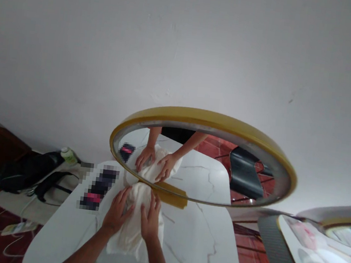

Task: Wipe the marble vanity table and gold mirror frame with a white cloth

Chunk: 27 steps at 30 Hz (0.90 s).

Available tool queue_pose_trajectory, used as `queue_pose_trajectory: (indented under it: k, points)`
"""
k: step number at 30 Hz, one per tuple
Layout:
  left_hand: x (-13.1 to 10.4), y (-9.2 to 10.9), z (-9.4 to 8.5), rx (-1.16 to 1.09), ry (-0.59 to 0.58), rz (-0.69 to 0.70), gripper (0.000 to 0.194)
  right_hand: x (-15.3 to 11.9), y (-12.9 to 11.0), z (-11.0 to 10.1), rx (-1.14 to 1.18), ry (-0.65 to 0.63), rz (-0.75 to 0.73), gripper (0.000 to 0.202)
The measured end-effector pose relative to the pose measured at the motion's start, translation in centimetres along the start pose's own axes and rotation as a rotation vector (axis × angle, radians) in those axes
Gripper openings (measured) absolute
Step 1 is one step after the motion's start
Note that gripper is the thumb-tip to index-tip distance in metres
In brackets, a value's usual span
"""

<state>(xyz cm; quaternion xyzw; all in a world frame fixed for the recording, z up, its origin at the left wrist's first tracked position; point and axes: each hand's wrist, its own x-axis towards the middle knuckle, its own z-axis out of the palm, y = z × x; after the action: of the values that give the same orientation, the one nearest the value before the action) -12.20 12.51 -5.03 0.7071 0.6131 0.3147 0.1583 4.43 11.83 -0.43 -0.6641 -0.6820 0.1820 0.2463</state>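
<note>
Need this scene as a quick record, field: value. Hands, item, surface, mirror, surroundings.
Left grip: touching left side of white cloth; pinching or pressing unclear
Right grip: touching the cloth's right side; same uncertainty
Cloth state: rumpled, lying on table
Table: white, grey veins
Mirror: gold-rimmed; reflects both hands and the cloth
Left of cloth: pixelated dark item, unidentifiable
Far left: black bag

Blocked just ahead of the fingertips by the mirror (pixel 208 117), and ahead-right by its gold base (pixel 171 195). Free to pass low over the white tabletop (pixel 193 239), right of the fingers of the right hand (pixel 150 220). Narrowed left of the fingers of the left hand (pixel 115 214) by a pixelated dark item (pixel 102 184). Filled between both hands' fingers by cream cloth (pixel 134 228). Open directly above.
</note>
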Motion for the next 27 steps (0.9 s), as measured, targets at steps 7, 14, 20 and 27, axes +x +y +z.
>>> queue_pose_trajectory:
  k: [7,14,20,27]
  points:
    - [0.3,0.2,-0.7,-0.027,0.008,0.045,0.068,-4.8,9.4,-3.2,-0.31,0.129,0.097,0.059]
    - [0.2,0.3,-1.2,0.07,-0.037,0.218,0.072,-5.6,12.1,-2.7,-0.519,0.095,0.078,0.063]
    - [0.5,1.2,-1.6,0.124,-0.083,0.263,0.066,-2.8,10.0,-2.3,-0.558,0.038,0.023,0.059]
    - [0.6,1.2,-1.0,0.092,-0.11,0.217,0.062,-2.5,9.9,-2.7,-0.549,-0.033,0.001,0.059]
